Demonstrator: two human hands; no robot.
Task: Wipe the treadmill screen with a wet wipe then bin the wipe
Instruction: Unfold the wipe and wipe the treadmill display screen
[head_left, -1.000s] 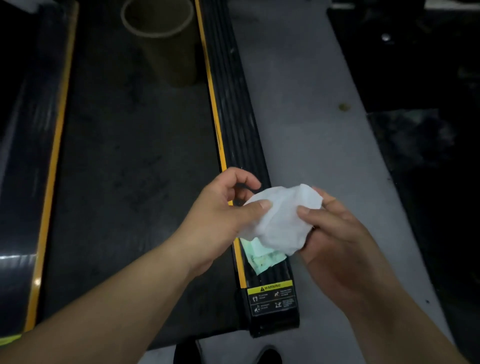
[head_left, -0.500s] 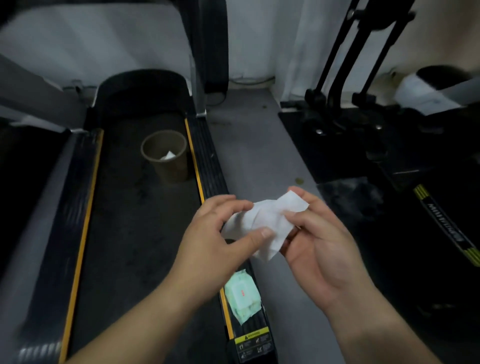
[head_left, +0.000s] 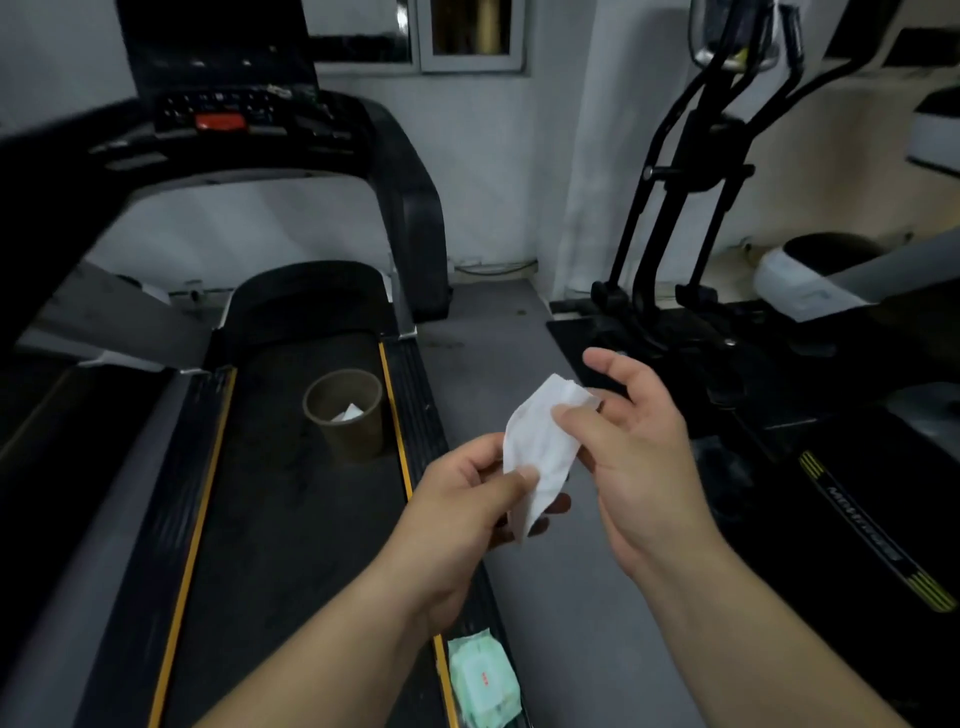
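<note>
Hands had risen as the view lifted from the belt: the left hand (head_left: 462, 499) pinched the crumpled white wet wipe (head_left: 540, 452) low, the right hand (head_left: 634, 441) pinched its top. The dark treadmill screen (head_left: 218, 47) now showed far above the grip, unwiped; the brown round bin (head_left: 344, 415) stood left of it.

Black elliptical trainer (head_left: 691, 171) at far right, upright bars rising against a pale wall (head_left: 571, 156). Grey floor (head_left: 519, 364) between the two machines, running from near to far. Window frame (head_left: 470, 36) high on the far wall. White-and-grey machine housing (head_left: 810, 286) at right. Black frame rail with yellow stripes (head_left: 878, 535) near right.
</note>
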